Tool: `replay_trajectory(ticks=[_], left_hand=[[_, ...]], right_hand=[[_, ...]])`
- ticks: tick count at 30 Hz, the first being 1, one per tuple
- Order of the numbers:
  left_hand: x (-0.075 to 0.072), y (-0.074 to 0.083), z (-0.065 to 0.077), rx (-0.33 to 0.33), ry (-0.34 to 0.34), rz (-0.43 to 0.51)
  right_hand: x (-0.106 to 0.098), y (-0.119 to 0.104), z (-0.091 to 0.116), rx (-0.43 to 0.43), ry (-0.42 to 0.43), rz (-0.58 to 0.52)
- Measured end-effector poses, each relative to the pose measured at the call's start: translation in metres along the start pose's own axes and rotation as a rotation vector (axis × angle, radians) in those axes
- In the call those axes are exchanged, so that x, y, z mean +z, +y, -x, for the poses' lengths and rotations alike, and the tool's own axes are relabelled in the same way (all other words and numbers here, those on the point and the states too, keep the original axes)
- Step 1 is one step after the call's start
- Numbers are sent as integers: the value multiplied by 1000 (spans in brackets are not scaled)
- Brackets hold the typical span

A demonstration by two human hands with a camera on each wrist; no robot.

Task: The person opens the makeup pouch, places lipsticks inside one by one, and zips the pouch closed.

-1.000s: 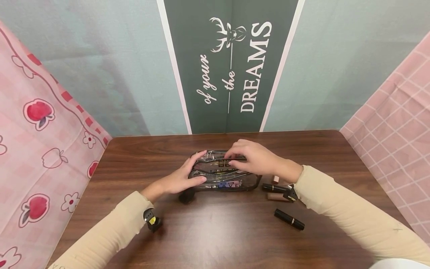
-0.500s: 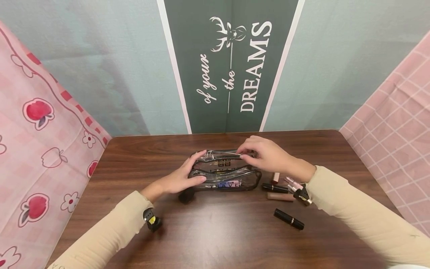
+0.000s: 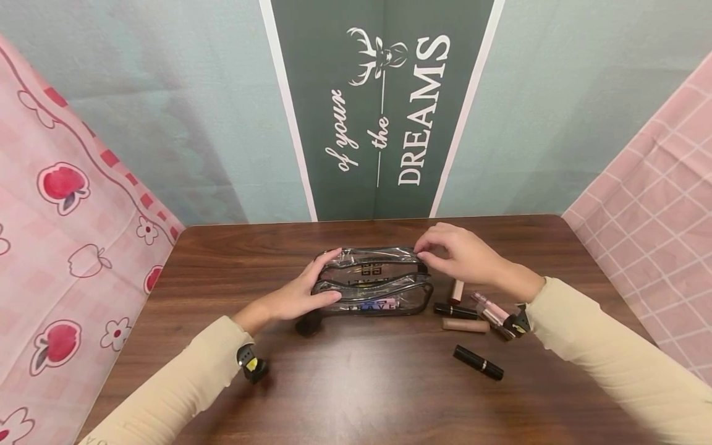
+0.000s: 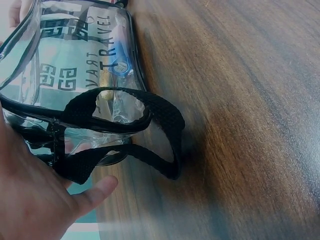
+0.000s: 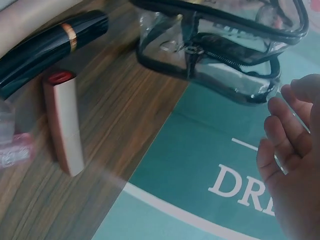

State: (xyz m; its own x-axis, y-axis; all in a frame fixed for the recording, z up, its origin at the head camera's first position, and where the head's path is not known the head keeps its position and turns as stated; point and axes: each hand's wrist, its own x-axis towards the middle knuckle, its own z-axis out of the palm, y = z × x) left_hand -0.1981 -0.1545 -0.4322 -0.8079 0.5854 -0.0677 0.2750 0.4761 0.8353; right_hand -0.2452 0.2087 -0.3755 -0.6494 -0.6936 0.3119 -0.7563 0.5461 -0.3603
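Note:
A clear makeup bag (image 3: 356,307) with black piping and printed lettering stands on the table, its top parted. Small items, one of them blue (image 4: 120,62), show through its wall. My left hand (image 3: 297,296) rests across the bag's left end with straight fingers, thumb on the near side. By that hand, a black strap (image 4: 172,120) loops out from the bag's end. My right hand (image 3: 461,253) pinches the rim at the far right corner between thumb and index finger. In the right wrist view the zipper (image 5: 220,57) hangs along the parted edge.
Right of the bag lie a lipstick-like tube (image 3: 457,292), a black tube with a gold band (image 3: 453,311), a brown tube (image 3: 466,325) and a pink clear tube (image 3: 489,305). Another black tube (image 3: 478,363) lies nearer. Printed cloth (image 3: 378,123) hangs behind the wooden table (image 3: 334,395).
My right hand has slid right along the bag's rim, from near its middle to the far right corner, uncovering the bag's top and the tubes. The left hand stays put.

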Motion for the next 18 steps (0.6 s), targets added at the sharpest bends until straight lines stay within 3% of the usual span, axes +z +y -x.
replay_trajectory(ticks=[18], left_hand=[[0, 2, 0, 7, 1, 8]], right_hand=[[-5, 31, 25, 44, 0, 45]])
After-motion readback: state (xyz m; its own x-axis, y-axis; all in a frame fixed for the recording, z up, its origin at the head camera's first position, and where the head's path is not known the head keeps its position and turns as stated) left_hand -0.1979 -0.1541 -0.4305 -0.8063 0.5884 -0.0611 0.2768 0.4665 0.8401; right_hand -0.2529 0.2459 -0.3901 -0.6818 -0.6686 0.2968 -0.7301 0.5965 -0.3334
